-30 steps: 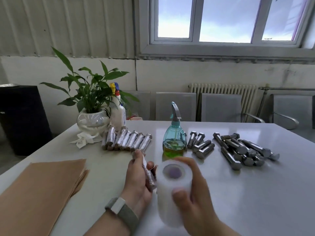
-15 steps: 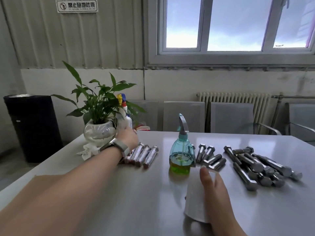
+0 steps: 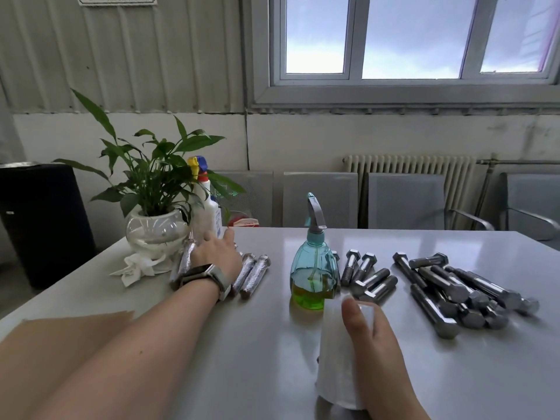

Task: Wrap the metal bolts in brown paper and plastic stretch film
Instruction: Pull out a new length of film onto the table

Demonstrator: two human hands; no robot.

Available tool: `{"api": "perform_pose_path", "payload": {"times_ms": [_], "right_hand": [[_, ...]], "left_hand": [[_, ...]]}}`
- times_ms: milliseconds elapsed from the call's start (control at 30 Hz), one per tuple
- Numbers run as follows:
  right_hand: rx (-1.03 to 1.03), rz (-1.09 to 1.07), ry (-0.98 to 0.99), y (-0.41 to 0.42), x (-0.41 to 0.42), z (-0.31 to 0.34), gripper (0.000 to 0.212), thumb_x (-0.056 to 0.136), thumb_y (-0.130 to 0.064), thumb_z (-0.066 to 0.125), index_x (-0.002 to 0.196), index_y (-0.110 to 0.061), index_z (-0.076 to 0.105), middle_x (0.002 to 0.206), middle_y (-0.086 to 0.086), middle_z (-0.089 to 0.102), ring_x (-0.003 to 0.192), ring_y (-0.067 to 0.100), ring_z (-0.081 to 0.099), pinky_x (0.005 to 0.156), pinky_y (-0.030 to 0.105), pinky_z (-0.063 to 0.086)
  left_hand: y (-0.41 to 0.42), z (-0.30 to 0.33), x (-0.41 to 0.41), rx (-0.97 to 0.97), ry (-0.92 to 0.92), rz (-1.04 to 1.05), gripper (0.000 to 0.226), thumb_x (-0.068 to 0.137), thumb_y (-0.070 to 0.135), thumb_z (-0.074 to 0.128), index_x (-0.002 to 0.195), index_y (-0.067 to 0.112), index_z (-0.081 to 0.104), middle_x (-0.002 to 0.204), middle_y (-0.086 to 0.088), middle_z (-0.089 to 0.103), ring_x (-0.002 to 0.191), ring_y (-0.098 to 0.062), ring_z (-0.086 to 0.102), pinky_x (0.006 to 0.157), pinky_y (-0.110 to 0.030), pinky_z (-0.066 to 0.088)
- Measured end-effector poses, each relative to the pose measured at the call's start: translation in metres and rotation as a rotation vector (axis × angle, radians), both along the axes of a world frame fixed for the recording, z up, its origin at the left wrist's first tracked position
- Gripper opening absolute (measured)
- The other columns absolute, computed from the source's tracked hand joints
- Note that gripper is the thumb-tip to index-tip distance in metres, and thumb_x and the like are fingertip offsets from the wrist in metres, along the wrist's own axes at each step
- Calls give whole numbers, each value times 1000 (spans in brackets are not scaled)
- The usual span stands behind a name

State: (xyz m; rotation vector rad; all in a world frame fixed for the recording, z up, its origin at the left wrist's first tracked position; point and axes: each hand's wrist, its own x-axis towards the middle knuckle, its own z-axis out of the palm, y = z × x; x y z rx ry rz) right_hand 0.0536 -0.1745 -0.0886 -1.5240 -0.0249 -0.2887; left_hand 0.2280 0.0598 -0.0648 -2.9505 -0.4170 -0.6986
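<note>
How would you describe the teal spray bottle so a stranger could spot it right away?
Start at the grey table under the window. Near its middle, between the film-wrapped bolts and the bare bolts, stands the spray bottle. It alone is upright, see-through teal, with green liquid and a grey trigger.

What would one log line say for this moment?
left hand: laid flat on the row of wrapped bolts | right hand: grip on stretch film roll | bare bolts: loose, right of spray bottle
</note>
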Motion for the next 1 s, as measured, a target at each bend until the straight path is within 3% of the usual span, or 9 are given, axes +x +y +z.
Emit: {"api": "perform_pose_path", "payload": {"times_ms": [133, 267, 433, 500, 567, 667, 800, 900, 1000], "right_hand": [[16, 8, 6, -1, 1, -2, 54, 52, -83, 56, 84, -41, 60, 88, 14, 68, 84, 39, 67, 78, 61, 54], [36, 13, 14, 0, -1, -1, 54, 52, -84, 57, 84, -41, 60, 89, 14, 68, 85, 40, 67, 76, 61, 55], [74, 44, 35, -1, -10, 7, 52, 54, -82, 58, 82, -39, 61, 93, 15, 66, 88, 41, 67, 76, 62, 55], [117, 70, 54, -3, -13, 12, 56, 58, -78, 60, 89, -32, 61, 96, 20, 65, 88, 45, 66, 72, 62, 55], [165, 101, 57, -6, -16, 18, 57, 64, -72, 61, 96, -25, 62, 97, 26, 64, 82, 46, 67, 60, 56, 58], [204, 133, 44, -8, -20, 23, 73, 64, -71, 62, 108, -14, 58, 100, 30, 61, 76, 44, 66, 53, 43, 55], [142, 52, 14, -9, -18, 18, 81, 59, -82, 57, 108, -17, 57, 106, 26, 62, 96, 45, 63, 77, 61, 55], [145, -17, 21, -11, -14, 15, 76, 53, -89, 55, 102, -31, 56, 105, 14, 65, 98, 37, 65, 85, 60, 53], [166, -68, 21, -14, -10, 12, 70, 52, -90, 56, 96, -36, 56, 100, 8, 67, 95, 31, 67, 85, 58, 54]], "left_hand": [[2, -4, -2, -19, -10, -27, 36, 92, 31, 41, 126, 21, 41, 119, -16, 49, 109, -33, 53, 67, -35, 40], [-2, 11, -24, -136, -41, -73, 37, 95, 39, 41, 126, 20, 49, 124, -15, 46, 115, -32, 48, 84, -40, 45], [-31, 42, -87, -555, -356, -324, 16, 92, 31, 51, 95, 19, 60, 103, -6, 55, 89, -29, 58, 71, -35, 44], [-47, 45, -122, -700, -421, -469, 10, 91, 30, 56, 85, 23, 60, 92, 0, 60, 78, -18, 59, 67, -30, 46], [-66, 40, -156, -806, -329, -619, 9, 89, 31, 61, 80, 28, 60, 84, 7, 62, 69, -1, 58, 58, -12, 42], [-88, 21, -190, -900, -129, -752, 9, 90, 29, 62, 82, 30, 66, 82, 12, 61, 73, 6, 58, 62, -4, 41], [-95, -2, -204, -882, -68, -778, 13, 89, 25, 62, 82, 28, 72, 87, 17, 63, 78, 1, 60, 67, -9, 43], [-94, -8, -202, -1020, -7, -759, 18, 89, 20, 62, 78, 28, 74, 88, 14, 67, 77, -4, 64, 65, -12, 46], [-97, -11, -203, -1210, 91, -742, 19, 88, 21, 62, 79, 31, 75, 86, 11, 71, 75, -8, 67, 51, -21, 52]]}}
